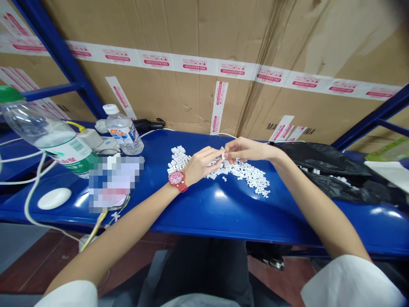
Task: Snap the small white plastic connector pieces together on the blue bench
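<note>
Over a spread of small white plastic pieces (252,175), my two hands meet at the fingertips. My left hand (202,164), with a red watch (177,181) on its wrist, pinches a small white plastic piece (223,157). My right hand (242,150) comes in from the other side, its thumb and forefinger closed on the same spot. Which fingers bear on the piece, and whether it is one part or two, is too small to tell. More white pieces (178,158) lie heaped left of my left hand.
The blue table (217,213) carries a small bottle (126,130), a large green-capped bottle (60,140), a white oval object (54,198), cables and a blurred-out phone-like item (116,181) at left. A black plastic bag (322,157) with white pieces lies at right. Cardboard (179,94) stands behind.
</note>
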`<action>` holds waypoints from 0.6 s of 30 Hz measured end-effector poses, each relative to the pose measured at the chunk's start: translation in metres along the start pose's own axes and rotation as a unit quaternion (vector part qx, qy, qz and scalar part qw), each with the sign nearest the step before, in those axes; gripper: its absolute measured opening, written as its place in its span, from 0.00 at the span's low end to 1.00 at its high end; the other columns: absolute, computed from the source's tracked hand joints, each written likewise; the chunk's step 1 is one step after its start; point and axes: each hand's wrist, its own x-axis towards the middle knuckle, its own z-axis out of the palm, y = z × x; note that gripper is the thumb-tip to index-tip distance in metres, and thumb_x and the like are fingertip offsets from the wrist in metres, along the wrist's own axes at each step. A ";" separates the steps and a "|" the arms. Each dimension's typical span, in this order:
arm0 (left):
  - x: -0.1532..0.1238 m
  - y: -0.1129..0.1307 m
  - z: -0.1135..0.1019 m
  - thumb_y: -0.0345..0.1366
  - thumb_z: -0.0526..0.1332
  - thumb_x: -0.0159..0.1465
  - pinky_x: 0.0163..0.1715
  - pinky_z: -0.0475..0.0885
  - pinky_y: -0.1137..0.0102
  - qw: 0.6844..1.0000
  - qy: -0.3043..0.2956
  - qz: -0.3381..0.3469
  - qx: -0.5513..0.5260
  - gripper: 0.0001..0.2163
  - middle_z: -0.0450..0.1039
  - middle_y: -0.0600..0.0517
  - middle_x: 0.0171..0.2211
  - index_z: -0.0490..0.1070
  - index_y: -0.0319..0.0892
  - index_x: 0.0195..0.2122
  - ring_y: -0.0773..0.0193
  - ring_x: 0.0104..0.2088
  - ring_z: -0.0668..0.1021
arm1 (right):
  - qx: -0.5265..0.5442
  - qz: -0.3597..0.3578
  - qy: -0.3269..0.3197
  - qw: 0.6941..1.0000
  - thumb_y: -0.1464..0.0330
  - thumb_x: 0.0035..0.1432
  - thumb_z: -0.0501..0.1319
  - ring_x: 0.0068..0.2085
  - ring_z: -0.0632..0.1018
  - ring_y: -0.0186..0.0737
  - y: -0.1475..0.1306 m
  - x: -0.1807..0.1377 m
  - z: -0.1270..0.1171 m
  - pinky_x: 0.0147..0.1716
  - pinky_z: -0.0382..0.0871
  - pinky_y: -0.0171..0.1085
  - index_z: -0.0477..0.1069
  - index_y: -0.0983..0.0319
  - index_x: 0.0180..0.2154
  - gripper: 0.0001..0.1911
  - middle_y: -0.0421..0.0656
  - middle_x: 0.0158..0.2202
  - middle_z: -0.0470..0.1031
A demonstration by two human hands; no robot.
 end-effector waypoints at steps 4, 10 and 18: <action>0.002 0.002 0.000 0.31 0.61 0.69 0.42 0.77 0.64 0.999 0.021 -0.044 -0.019 0.11 0.80 0.49 0.39 0.74 0.41 0.51 0.64 0.38 0.79 | 0.039 0.007 -0.015 0.999 0.61 0.59 0.64 0.25 0.68 0.29 0.001 -0.005 -0.011 0.22 0.59 0.31 0.72 0.61 0.29 0.11 0.37 0.23 0.70; -0.002 -0.014 -0.006 0.32 0.60 0.66 0.39 0.76 0.64 0.997 -0.035 -0.066 0.001 0.13 0.81 0.49 0.36 0.75 0.38 0.51 0.63 0.34 0.78 | -0.111 0.163 -0.078 0.977 0.64 0.50 0.68 0.24 0.73 0.34 0.018 -0.030 -0.042 0.18 0.58 0.33 0.79 0.60 0.28 0.06 0.41 0.24 0.78; 0.005 -0.041 -0.037 0.23 0.53 0.62 0.43 0.75 0.65 0.982 0.081 -0.168 0.035 0.19 0.82 0.53 0.35 0.77 0.41 0.50 0.64 0.36 0.79 | -0.191 -0.007 0.130 0.973 0.65 0.57 0.66 0.32 0.79 0.40 0.001 0.010 0.001 0.35 0.69 0.39 0.79 0.62 0.41 0.10 0.44 0.32 0.81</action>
